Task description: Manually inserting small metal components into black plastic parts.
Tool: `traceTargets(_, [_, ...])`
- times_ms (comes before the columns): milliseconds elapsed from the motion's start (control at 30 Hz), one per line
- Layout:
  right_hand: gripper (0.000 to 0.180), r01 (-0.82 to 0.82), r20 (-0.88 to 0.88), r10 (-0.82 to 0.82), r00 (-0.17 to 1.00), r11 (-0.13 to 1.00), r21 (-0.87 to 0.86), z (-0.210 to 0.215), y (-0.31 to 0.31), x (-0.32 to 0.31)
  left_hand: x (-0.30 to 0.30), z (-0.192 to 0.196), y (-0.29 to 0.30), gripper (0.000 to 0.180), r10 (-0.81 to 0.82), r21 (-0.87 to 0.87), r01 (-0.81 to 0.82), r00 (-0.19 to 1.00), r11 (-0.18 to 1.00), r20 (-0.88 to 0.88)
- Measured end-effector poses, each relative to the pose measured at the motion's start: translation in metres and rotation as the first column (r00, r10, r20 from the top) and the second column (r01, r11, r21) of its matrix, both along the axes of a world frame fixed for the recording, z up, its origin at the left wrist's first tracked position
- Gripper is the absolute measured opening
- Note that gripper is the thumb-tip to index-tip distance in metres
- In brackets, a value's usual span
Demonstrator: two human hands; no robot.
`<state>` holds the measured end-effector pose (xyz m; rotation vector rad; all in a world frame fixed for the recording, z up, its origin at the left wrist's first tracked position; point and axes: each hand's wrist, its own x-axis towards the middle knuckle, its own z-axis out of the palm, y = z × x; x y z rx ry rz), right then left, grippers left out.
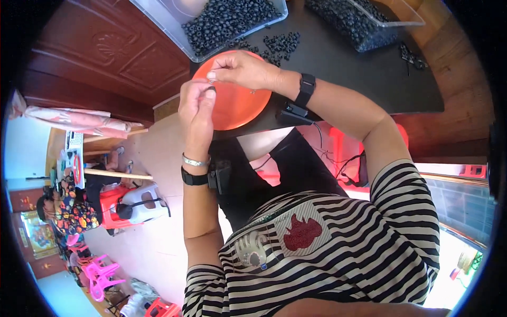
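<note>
The person holds both hands together above an orange plate [237, 108], at about 12 o'clock from the striped shirt [338, 248]. The left hand [196, 108] pinches a small black ring-shaped bead [210, 90] between thumb and forefinger; the right hand [244, 70], just beside it at 1 o'clock, has its fingertips closed on something too fine to make out, perhaps a thread or pin. It looks like a threading step, and the next move would call for a steady meeting of the two pinches.

The plate rests on a dark counter [359, 79]. Loose black beads [280, 45] lie scattered at 12 o'clock, beside a clear tub [169, 21] full of them. The room has a carved wooden door [105, 53] at 10 o'clock and pink plastic chairs [97, 274] at 8 o'clock.
</note>
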<state>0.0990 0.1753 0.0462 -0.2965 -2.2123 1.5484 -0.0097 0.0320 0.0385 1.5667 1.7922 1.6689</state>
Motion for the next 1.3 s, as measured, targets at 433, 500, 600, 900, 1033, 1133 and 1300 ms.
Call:
traceTargets(433, [0.024,-0.139,0.103,0.145,0.984,0.988,-0.058,-0.018,0.007,-0.011,0.0,-0.01,-0.003,0.013,-0.049,-0.107,0.07,0.981,0.992,0.189])
traceTargets(500, [0.022,-0.155,0.062,0.156,0.986,0.988,-0.013,-0.016,0.008,-0.008,-0.001,-0.013,0.0,0.015,-0.083,-0.081,0.114,0.945,0.99,0.316])
traceTargets(600, [0.019,-0.178,-0.083,0.176,0.981,0.984,-0.012,-0.019,0.01,-0.006,0.0,-0.01,0.003,0.019,-0.139,-0.02,0.18,0.822,0.983,0.551])
traceTargets(900, [0.022,-0.177,-0.13,0.168,0.977,0.982,-0.061,-0.025,0.023,-0.011,-0.014,-0.015,0.002,0.021,-0.271,0.136,0.268,0.574,0.954,0.772])
traceTargets(1033, [0.02,-0.218,-0.114,0.213,0.97,0.976,-0.032,-0.028,0.028,-0.014,-0.016,-0.015,0.0,0.022,-0.286,0.158,0.271,0.541,0.95,0.791])
traceTargets(1133, [0.019,-0.214,-0.117,0.217,0.969,0.976,0.039,-0.024,0.024,-0.013,-0.015,-0.015,-0.003,0.021,-0.269,0.155,0.25,0.528,0.956,0.806])
traceTargets(1300, [0.018,-0.188,-0.089,0.195,0.977,0.978,0.088,-0.019,0.013,-0.008,-0.013,-0.014,-0.004,0.021,-0.246,0.132,0.238,0.549,0.962,0.799])
